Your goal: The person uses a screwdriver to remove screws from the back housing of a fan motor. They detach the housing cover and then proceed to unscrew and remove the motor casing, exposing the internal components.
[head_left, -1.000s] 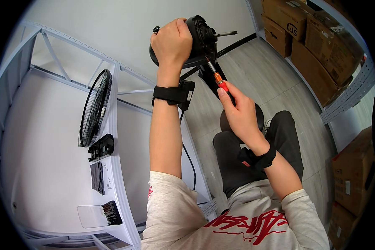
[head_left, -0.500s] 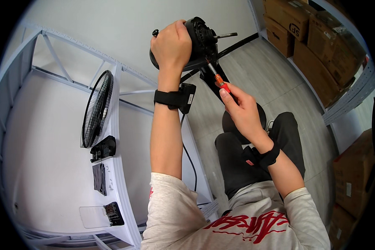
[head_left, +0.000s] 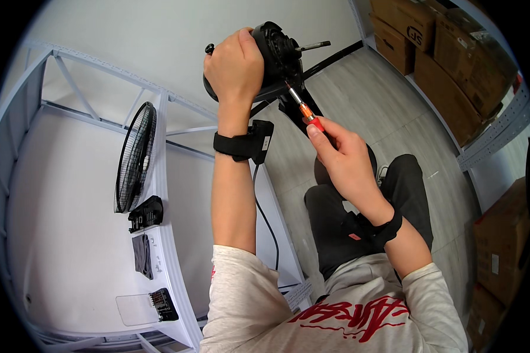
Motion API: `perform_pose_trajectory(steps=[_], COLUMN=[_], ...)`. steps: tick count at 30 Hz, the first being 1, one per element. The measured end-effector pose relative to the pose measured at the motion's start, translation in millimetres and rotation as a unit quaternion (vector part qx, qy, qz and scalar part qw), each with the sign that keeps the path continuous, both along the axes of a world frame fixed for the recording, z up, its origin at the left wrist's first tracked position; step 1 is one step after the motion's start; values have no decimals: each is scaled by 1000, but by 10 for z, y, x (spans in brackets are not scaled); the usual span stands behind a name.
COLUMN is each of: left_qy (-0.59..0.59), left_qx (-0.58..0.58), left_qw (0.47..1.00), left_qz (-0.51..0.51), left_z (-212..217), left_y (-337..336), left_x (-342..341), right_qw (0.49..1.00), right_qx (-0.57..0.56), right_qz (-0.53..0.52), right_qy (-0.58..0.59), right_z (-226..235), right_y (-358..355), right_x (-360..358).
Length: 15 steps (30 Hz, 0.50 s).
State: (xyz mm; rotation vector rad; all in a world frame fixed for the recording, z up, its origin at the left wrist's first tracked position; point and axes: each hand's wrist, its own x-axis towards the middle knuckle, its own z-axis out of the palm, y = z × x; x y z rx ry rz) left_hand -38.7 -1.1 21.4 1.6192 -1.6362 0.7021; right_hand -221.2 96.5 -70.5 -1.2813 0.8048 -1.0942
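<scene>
Gripping a red-and-orange screwdriver, the right hand has its thumb laid along the handle. The shank points up and left to the lower edge of a black fan motor housing; whether the tip sits in a screw is too small to tell. The left hand is wrapped over the housing's near side, back of the hand up, beside a small black knob. A bare metal shaft sticks out to the right of the housing, and a black pole runs below it toward a dark round base near the person's knees.

To the left stretches a white table with a pale metal frame. Along its near edge lie a round black wire grille, a black slotted part, a folded grey cloth with tiny pieces beside it, and a black bit case with its clear lid open.

Grey wood-look floor meets a plain pale wall at a black skirting strip. On the right, brown cartons fill a metal shelf, with more cartons stacked lower down.
</scene>
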Motion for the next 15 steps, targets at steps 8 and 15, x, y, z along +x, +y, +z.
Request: perform_pose_trajectory(steps=[8, 15], left_qy=[14, 15], left_qx=[3, 5], left_qw=[1000, 1000], left_qz=[-12, -22], left_z=[14, 54], left_y=[32, 67], left_x=[56, 62], right_qw=[992, 966], right_qx=[8, 43], right_qz=[123, 254], right_qy=[40, 40], right_z=[104, 259], right_y=[-396, -800], right_x=[-324, -536])
